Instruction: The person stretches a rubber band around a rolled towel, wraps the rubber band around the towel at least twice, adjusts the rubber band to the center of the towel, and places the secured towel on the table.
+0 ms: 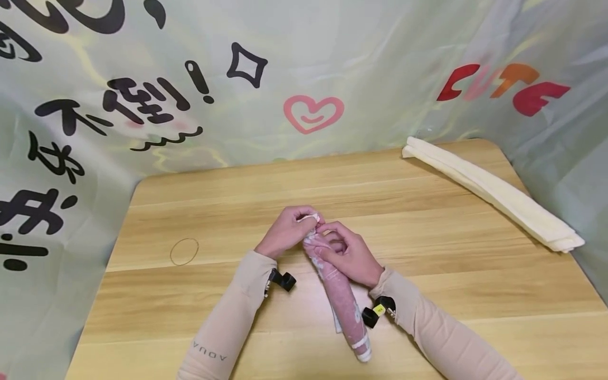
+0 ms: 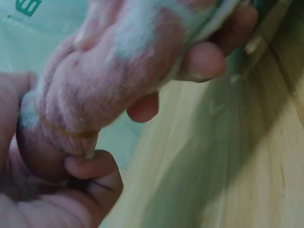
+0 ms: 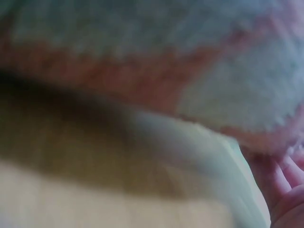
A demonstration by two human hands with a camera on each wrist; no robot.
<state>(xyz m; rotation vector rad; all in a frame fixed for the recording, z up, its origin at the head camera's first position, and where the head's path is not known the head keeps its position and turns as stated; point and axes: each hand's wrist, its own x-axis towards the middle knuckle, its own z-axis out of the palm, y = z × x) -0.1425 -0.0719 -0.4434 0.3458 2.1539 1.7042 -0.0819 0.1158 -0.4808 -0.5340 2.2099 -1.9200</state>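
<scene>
A rolled pink towel (image 1: 339,295) with pale patches slants across the table, its striped end toward me. At its far end, my left hand (image 1: 292,229) pinches the bunched cloth with thumb and fingers. A thin brownish rubber band (image 2: 71,133) circles the towel there in the left wrist view, close to the left fingers. My right hand (image 1: 351,256) grips the towel just below, thumb on top and fingers curled round the side. In the right wrist view the towel (image 3: 228,90) is close and blurred, hiding most of the hands.
Another thin rubber band (image 1: 184,252) lies on the wooden table (image 1: 228,206) at the left. A long folded cream cloth (image 1: 494,195) lies along the right back edge. Printed fabric (image 1: 370,68) hangs behind the table and at its sides.
</scene>
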